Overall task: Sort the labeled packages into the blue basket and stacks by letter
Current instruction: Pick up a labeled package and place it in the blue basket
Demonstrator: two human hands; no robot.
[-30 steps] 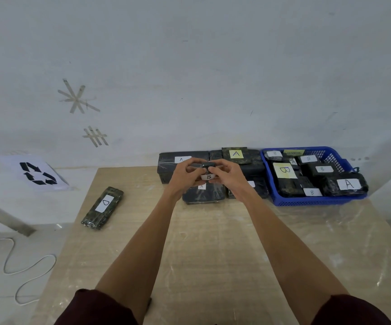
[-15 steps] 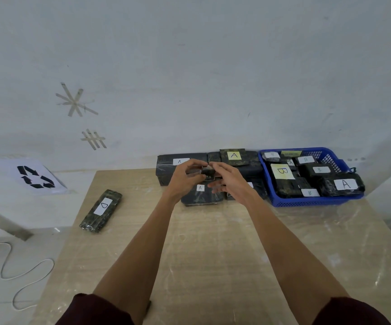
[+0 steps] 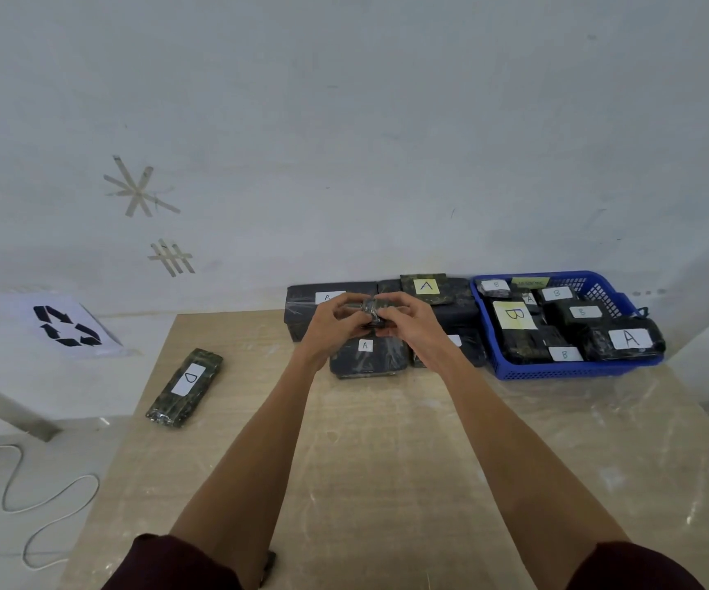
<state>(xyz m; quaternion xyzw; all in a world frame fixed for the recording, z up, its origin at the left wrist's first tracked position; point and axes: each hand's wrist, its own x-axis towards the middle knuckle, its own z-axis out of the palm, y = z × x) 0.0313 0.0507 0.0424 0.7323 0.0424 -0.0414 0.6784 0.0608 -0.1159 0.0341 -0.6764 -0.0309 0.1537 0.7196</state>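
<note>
Both of my hands hold one small dark wrapped package [image 3: 373, 313] in the air above the far middle of the table. My left hand [image 3: 335, 323] grips its left side, and my right hand [image 3: 405, 319] pinches its right side. Its label is hidden. Below it lies a flat dark package marked A [image 3: 368, 355]. Behind stand several dark packages marked A [image 3: 427, 287]. The blue basket [image 3: 574, 368] at the far right holds several packages marked B and A. A long package marked D [image 3: 185, 387] lies alone at the table's left edge.
The wooden table [image 3: 386, 462] butts against a white wall. A sheet with a recycling symbol [image 3: 67, 325] lies left of the table. A white cable [image 3: 25, 504] snakes over the floor at the lower left.
The small package has been turned in my hands: its B label showed one second ago and is hidden now. Both hands stay above the A packages.
</note>
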